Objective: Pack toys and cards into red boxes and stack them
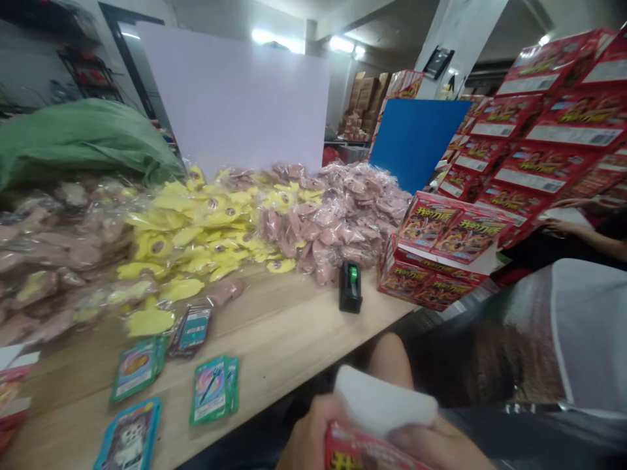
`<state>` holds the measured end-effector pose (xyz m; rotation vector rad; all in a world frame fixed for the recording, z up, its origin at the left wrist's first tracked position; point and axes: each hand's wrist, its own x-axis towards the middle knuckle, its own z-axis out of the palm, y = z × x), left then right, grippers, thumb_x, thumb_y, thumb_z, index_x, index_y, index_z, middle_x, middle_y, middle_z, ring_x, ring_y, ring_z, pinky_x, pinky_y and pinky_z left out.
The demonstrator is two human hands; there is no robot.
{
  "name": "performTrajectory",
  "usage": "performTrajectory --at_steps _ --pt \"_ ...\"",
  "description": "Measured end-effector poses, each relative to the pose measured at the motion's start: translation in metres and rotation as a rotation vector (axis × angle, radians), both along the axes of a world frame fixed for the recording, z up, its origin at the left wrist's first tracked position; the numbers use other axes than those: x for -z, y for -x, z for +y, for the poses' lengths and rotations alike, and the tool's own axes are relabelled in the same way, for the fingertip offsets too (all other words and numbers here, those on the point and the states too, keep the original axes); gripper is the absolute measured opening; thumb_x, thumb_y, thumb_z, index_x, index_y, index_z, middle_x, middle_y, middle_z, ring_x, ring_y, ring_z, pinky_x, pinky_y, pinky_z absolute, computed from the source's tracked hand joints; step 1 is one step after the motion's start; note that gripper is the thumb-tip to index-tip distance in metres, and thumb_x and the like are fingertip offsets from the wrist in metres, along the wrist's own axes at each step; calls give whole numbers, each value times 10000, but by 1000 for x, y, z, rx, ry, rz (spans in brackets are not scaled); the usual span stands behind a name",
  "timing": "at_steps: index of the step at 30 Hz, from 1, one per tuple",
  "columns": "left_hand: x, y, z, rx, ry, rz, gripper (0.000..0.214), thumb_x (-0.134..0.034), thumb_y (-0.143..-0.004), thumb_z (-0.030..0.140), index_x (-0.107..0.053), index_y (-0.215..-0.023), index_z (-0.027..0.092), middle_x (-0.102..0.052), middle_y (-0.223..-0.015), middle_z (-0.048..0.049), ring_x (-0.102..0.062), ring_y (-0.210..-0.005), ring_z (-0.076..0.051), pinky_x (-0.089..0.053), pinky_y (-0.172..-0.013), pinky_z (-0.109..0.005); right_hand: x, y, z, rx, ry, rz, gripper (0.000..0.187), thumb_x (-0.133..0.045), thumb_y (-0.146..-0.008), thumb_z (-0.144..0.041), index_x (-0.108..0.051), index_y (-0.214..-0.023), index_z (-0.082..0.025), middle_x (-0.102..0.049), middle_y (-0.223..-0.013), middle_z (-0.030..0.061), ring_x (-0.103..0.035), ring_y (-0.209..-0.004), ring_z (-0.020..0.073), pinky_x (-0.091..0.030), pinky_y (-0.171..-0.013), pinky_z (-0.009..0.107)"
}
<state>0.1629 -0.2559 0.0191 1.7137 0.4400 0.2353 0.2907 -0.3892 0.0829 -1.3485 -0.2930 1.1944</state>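
At the bottom edge, my left hand (308,434) and my right hand (435,447) grip a red printed box (367,452) from either side, with a soft white sheet (385,399) lying against its top. The box is cut off by the frame. Beyond my hands, on the wooden table (274,346), lie several packets of picture cards, such as a green one (209,390) and a blue one (130,435). Neither hand touches the table.
Heaps of bagged yellow items (186,228) and pink items (333,222) cover the table's back, beside a black tape dispenser (351,286). Stacked red boxes (431,251) stand at the right end. A co-worker's hand (563,226) rests among more boxes.
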Motion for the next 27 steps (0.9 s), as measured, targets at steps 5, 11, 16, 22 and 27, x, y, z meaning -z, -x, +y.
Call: performTrajectory --at_steps 5,11,16,22,27 --pt "18 -14 -10 -106 197 101 933 -637 -644 190 2 -1321 128 -639 -876 -47 -608 -708 -160 -465 -684 -266 6 -25 9 -392 -41 -269 425 -456 -830 -476 -662 -1036 -166 -658 -1013 100 -581 -960 228 -401 -908 371" --pt "1 -6 -7 -48 60 135 1130 -679 -608 232 142 -1376 118 -636 -939 -70 -598 -840 -214 -459 -730 -291 -4 -25 27 -544 15 -544 351 -524 -809 -422 -660 -1019 -176 -675 -938 73 -598 -841 210 -467 -745 302" --pt "-11 5 -5 -62 71 153 1109 -683 -588 226 69 -1400 153 -614 -1057 -91 -586 -914 -227 -461 -773 -295 -12 -19 37 -552 14 -444 381 -492 -822 -446 -667 -999 -158 -681 -889 64 -594 -815 192 -468 -734 288" --pt "-20 10 -13 -127 121 108 1152 -678 -552 176 117 -1384 127 -620 -894 -32 -586 -758 -177 -469 -687 -267 -31 -7 38 -700 72 -650 398 -439 -842 -469 -682 -931 -166 -663 -882 72 -584 -783 171 -467 -731 259" --pt "-24 11 -14 -145 145 201 1168 -726 -507 172 23 -1403 157 -578 -1060 -104 -563 -940 -252 -450 -811 -340 -20 -4 39 -607 98 -607 424 -421 -845 -478 -671 -996 -171 -686 -893 69 -606 -819 199 -491 -721 278"
